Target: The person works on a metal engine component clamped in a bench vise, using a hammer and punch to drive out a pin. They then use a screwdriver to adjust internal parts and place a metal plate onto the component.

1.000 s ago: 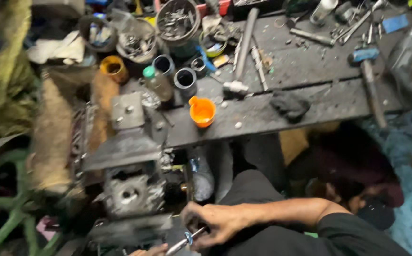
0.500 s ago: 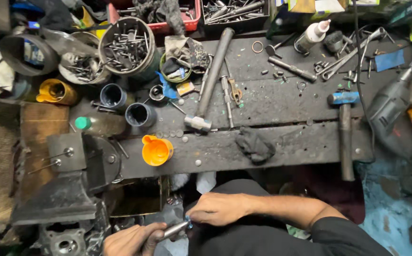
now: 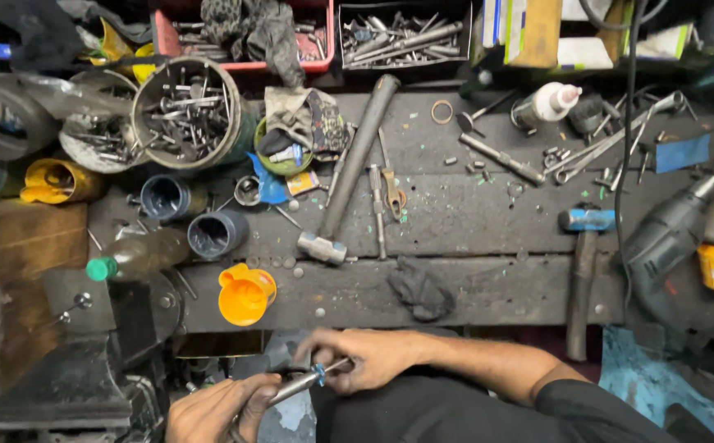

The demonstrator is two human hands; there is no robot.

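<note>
- left hand (image 3: 213,410) wrapped round a metal rod (image 3: 295,384), low by the vise (image 3: 86,369)
- right hand (image 3: 357,357) pinching its tip, maybe a blue ring (image 3: 320,375) there
- orange cup (image 3: 244,294) on bench (image 3: 472,213) just above

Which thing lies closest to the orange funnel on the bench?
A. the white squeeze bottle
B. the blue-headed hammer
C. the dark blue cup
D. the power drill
C: the dark blue cup sits just above the orange funnel at the bench's left, while the blue-headed hammer, white squeeze bottle and power drill all lie far off to the right.
</note>
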